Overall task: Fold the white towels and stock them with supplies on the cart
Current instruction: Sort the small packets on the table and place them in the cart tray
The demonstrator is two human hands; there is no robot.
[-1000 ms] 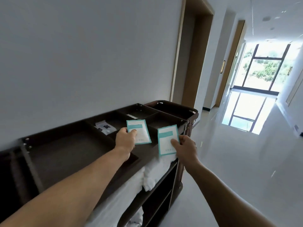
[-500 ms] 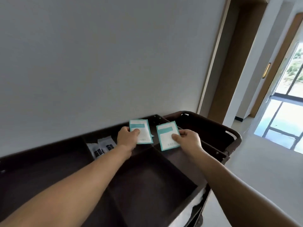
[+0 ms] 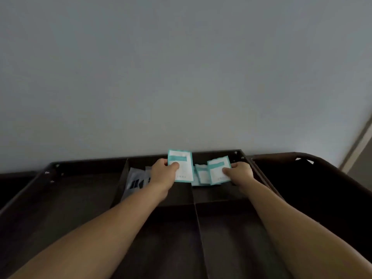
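**Stocking the top tray of the cart.** The supply-stocking part of the task is proceeding at the top tray of the cart (image 3: 90, 164), which is filling the lower half of the frame beneath a plain wall (image 3: 181, 77). Two rear compartments at the centre of the frame are already holding stock. Grey sachets (image 3: 135, 179) are lying in the one left of centre, and loose packets (image 3: 202, 175) with teal borders are lying in the one right of centre. No white towels are appearing in this view, so their folding and shelving cannot be judged here.

The left hand (image 3: 163, 175) is pinching a teal-bordered packet (image 3: 184, 171) by its lower left edge, thumb on its face and fingers behind it. It is holding the packet nearly upright above the divider between the two rear compartments. The right hand (image 3: 241, 171) is pinching a second packet (image 3: 216, 172) by its right edge in the same manner. This packet is tilting and hovering just over the loose packets; whether it is touching them cannot be told.

Judged from this, both held packets are awaiting release into the tray, and further supplies are probably remaining to be added
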